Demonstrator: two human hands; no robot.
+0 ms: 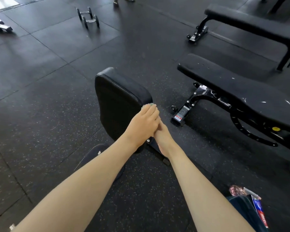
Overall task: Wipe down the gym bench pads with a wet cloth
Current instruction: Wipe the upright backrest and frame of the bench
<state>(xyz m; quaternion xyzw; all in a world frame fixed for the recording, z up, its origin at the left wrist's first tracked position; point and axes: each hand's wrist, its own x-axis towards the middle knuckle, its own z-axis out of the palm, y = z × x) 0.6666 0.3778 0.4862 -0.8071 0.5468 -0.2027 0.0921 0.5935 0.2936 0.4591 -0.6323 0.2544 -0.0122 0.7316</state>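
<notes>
The left arm and the right arm are bare along all that shows of them, from the bottom edge of the view up to the wrists. The left grip is bare too. The right grip is also bare, but the left one covers much of it and its fingers can hardly be made out. At the lower right is a dark blue trouser leg of denim-like cloth. At its top, perhaps in a pocket, sit a shiny pinkish wrapper and a flat packet printed blue, red and white.
</notes>
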